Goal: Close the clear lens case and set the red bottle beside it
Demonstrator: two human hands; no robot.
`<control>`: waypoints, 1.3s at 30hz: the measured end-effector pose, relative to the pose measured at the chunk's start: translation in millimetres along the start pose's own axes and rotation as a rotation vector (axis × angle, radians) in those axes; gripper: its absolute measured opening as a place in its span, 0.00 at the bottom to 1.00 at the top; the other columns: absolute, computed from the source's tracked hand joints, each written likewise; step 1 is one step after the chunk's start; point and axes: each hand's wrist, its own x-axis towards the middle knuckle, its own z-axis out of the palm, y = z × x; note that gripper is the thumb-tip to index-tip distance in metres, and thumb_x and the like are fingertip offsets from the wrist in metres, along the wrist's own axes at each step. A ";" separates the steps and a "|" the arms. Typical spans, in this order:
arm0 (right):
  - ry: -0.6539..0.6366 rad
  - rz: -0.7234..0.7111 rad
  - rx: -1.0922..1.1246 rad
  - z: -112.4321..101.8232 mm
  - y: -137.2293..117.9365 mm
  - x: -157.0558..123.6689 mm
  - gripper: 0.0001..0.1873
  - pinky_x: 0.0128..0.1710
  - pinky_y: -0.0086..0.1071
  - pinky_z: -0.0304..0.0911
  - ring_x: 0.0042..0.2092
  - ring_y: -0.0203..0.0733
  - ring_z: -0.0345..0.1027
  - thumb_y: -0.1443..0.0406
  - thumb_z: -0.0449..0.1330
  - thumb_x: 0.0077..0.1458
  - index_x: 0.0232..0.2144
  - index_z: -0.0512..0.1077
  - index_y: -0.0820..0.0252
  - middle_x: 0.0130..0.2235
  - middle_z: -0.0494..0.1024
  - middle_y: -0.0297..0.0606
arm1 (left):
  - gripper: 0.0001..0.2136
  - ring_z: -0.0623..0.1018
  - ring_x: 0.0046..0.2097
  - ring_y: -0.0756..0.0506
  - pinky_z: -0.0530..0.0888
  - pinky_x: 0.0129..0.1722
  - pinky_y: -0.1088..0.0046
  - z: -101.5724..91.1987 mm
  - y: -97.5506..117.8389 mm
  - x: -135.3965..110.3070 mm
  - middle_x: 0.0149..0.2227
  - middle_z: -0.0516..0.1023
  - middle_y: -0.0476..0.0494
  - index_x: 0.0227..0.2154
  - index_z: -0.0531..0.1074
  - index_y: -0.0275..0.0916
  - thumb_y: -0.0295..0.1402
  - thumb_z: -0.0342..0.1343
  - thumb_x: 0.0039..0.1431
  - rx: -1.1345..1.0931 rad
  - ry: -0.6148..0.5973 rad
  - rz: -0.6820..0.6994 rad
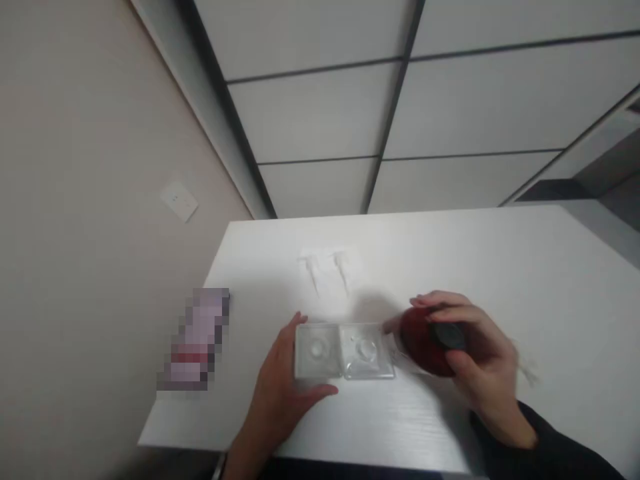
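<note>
My left hand (283, 380) grips the left end of a pair of clear square plastic containers (319, 352), its thumb along the front edge and fingers at the back corner. The right-hand container (369, 352) adjoins it; each has a round shape in its middle. My right hand (485, 360) is wrapped around a dark red bottle (423, 341) with a black cap (449, 335), tilted just right of the containers. The bottle's lower part is blurred, so contact with the container cannot be made out. Two slim white pieces (342, 268) with tapering ends lie behind, on a white sheet.
Everything is on a white table (425, 247). A pixelated pinkish object (195, 340) is at its left edge. On the left wall is a socket plate (180, 200). White panels (320, 120) with dark seams stand behind the table. Something pale and stringy (527, 367) lies beyond my right wrist.
</note>
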 end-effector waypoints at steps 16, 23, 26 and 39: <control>0.254 0.353 0.233 -8.6 42.5 1.8 0.36 0.46 0.45 0.74 0.40 0.50 0.79 0.31 0.61 0.52 0.35 0.81 0.55 0.38 0.85 0.44 | 0.18 0.83 0.51 0.39 0.79 0.57 0.57 -60.2 30.3 118.3 0.59 0.78 0.33 0.60 0.73 0.37 0.31 0.57 0.69 0.309 0.088 0.181; 0.395 0.271 0.168 -15.0 40.6 4.6 0.33 0.40 0.40 0.71 0.34 0.44 0.72 0.34 0.64 0.53 0.28 0.77 0.57 0.29 0.78 0.38 | 0.14 0.80 0.55 0.38 0.78 0.58 0.50 -37.1 9.8 167.4 0.55 0.79 0.38 0.53 0.76 0.37 0.39 0.62 0.71 0.408 -0.084 0.256; 0.462 0.253 0.165 -17.4 41.7 5.9 0.32 0.37 0.38 0.69 0.31 0.42 0.69 0.34 0.64 0.53 0.26 0.75 0.57 0.28 0.76 0.36 | 0.13 0.81 0.53 0.40 0.80 0.55 0.52 -40.8 10.0 173.0 0.54 0.80 0.39 0.51 0.76 0.37 0.39 0.62 0.71 0.396 -0.102 0.283; 0.550 0.280 0.187 -20.8 44.3 6.9 0.27 0.31 0.34 0.60 0.28 0.37 0.62 0.39 0.64 0.54 0.26 0.72 0.57 0.27 0.72 0.32 | 0.15 0.81 0.59 0.39 0.77 0.63 0.52 -96.4 74.2 61.8 0.56 0.84 0.38 0.58 0.76 0.42 0.39 0.59 0.73 0.314 0.351 0.629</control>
